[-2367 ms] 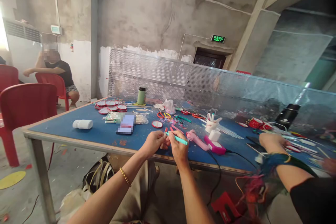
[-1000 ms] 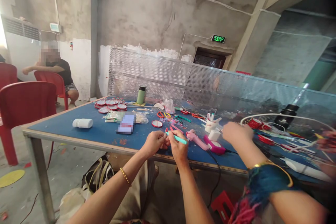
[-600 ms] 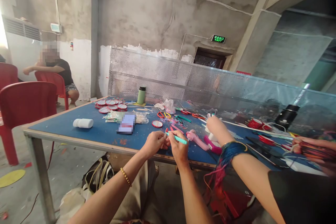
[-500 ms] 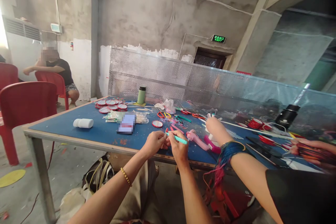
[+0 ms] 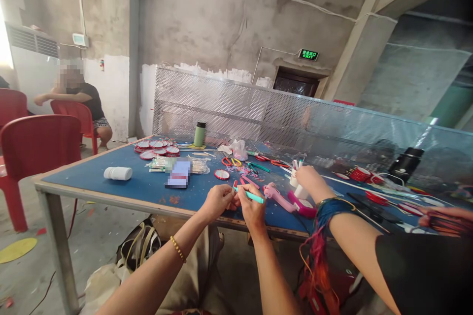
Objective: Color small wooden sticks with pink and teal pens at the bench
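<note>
My left hand (image 5: 218, 200) and my right hand (image 5: 252, 206) meet over the near edge of the blue table (image 5: 121, 188). The right hand is closed round a teal pen-like tool (image 5: 251, 196) that lies across its knuckles. The left hand pinches a small red-and-white stick (image 5: 232, 187) against the tool's tip. A pink glue gun (image 5: 278, 197) lies just right of my hands.
A co-worker's hand (image 5: 309, 177) reaches in from the right to a white cup of sticks (image 5: 295, 175). Round red-rimmed pieces (image 5: 157, 147), a green bottle (image 5: 199, 134), scissors (image 5: 230, 161) and a white bottle (image 5: 118, 173) lie on the table. Red chairs (image 5: 35, 150) stand at left.
My hands have stayed in place with the tool and stick. The co-worker's arm swung in from the right and now rests by the white cup.
</note>
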Motion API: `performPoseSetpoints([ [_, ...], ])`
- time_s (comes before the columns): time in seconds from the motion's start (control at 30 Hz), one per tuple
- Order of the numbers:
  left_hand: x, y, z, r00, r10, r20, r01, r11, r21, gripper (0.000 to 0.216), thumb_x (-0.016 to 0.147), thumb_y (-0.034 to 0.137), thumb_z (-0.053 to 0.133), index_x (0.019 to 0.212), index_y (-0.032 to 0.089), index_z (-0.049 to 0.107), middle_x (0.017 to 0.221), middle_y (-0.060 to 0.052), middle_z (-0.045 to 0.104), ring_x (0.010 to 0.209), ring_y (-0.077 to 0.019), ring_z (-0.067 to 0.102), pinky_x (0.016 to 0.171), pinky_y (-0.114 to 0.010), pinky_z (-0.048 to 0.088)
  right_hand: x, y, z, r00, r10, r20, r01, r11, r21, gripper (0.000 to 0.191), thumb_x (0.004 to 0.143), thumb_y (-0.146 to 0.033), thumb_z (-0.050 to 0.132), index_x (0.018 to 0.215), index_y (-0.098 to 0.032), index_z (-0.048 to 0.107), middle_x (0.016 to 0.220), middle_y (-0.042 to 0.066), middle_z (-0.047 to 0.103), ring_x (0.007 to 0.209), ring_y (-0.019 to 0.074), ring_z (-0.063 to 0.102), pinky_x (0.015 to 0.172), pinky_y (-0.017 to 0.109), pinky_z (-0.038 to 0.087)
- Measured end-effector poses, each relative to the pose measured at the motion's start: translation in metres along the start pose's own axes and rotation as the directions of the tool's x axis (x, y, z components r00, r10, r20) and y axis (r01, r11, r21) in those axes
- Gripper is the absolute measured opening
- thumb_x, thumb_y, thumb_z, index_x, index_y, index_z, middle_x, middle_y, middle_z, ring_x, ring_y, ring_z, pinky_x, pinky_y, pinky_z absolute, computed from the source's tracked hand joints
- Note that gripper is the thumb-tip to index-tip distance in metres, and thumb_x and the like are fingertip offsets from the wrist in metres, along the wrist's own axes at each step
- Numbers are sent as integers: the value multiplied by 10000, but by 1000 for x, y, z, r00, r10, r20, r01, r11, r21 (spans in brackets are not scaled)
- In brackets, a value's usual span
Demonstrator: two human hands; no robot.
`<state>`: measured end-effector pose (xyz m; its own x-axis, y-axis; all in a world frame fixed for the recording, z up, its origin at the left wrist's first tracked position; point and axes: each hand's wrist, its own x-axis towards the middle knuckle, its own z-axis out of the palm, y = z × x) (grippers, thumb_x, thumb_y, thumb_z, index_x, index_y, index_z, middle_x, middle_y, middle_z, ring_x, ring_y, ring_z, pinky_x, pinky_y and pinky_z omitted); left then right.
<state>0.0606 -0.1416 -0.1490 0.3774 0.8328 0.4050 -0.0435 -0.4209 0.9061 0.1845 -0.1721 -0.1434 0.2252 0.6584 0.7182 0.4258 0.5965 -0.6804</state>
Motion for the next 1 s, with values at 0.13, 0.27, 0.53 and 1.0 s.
performPoseSetpoints([
  [0.13, 0, 1, 0, 1000, 0, 1, 0, 1000, 8, 363, 835, 488, 522, 625, 192, 519, 489, 30, 536, 505, -142, 602, 540, -234, 467, 0, 0, 0, 1000, -13, -8, 13, 1000, -12, 253, 879, -401, 612, 722, -204, 587, 545, -30, 598, 457, 133, 595, 465, 219, 496],
  [0.27, 1, 0, 0, 1000, 10, 0, -10, 1000, 24, 373, 842, 484, 519, 609, 194, 508, 491, 25, 548, 491, -132, 593, 531, -224, 454, 0, -1, 1, 1000, -9, -14, 9, 1000, 17, 241, 882, -381, 608, 723, -201, 589, 534, -36, 591, 431, 124, 585, 449, 214, 491],
  [0.53, 2, -5, 0, 1000, -11, 11, 11, 1000, -20, 329, 826, 469, 531, 639, 198, 525, 499, 25, 560, 562, -164, 656, 577, -244, 503, 0, 0, 0, 999, -24, -26, 24, 1000, 7, 236, 900, -380, 606, 750, -197, 604, 569, -28, 616, 444, 121, 591, 469, 218, 505],
  [1.0, 1, -3, 0, 1000, 4, 10, -4, 1000, -20, 269, 820, 390, 521, 633, 195, 511, 498, 28, 545, 555, -170, 666, 557, -240, 505, 0, 4, 0, 999, -36, -15, 36, 999, 11, 262, 904, -401, 608, 738, -200, 593, 571, -21, 626, 442, 128, 599, 471, 227, 509],
])
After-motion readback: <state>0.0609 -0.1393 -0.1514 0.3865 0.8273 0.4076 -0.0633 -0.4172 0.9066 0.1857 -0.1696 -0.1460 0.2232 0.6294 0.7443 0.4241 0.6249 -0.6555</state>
